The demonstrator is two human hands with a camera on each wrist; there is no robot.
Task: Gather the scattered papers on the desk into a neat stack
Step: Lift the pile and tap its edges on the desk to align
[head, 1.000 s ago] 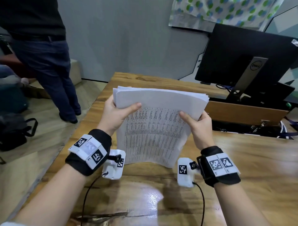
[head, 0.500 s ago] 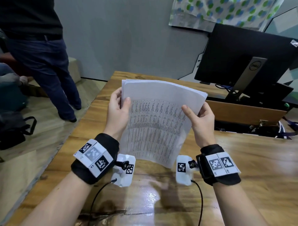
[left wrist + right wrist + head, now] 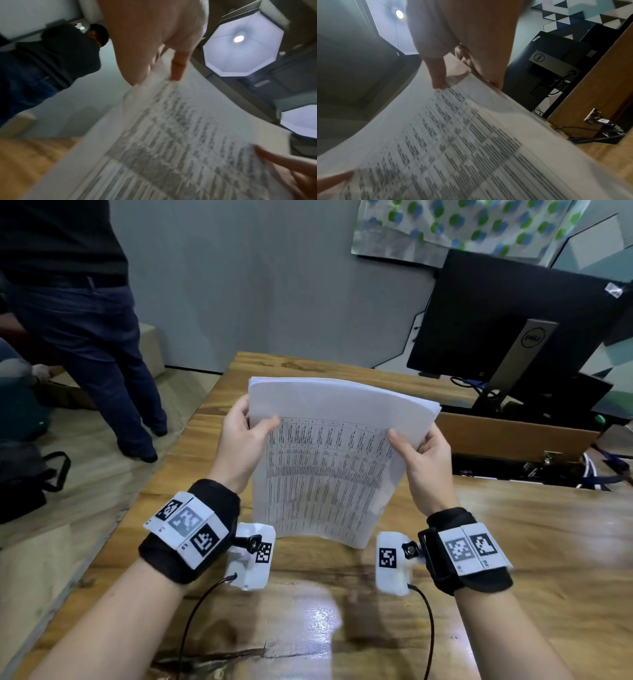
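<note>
A thick stack of white papers [image 3: 329, 460] printed with tables stands on its lower edge on the wooden desk [image 3: 513, 559], bowed toward me. My left hand [image 3: 245, 436] grips its left side, thumb on the front sheet. My right hand [image 3: 419, 455] grips the right side the same way. The left wrist view shows the printed papers [image 3: 171, 142] under my left hand [image 3: 154, 47], blurred. In the right wrist view the papers [image 3: 453, 142] are pinched by my right hand [image 3: 457, 47], thumb on the front.
A black monitor [image 3: 507, 313] on a stand sits at the back right, behind an open cable tray [image 3: 534, 467] in the desk. A person in dark trousers [image 3: 85, 344] stands left of the desk. A dark bag [image 3: 24, 477] lies on the floor.
The stack has been squared up and set lower, its bottom edge now on the desk. My left hand slid from the top corner down along the left side.
</note>
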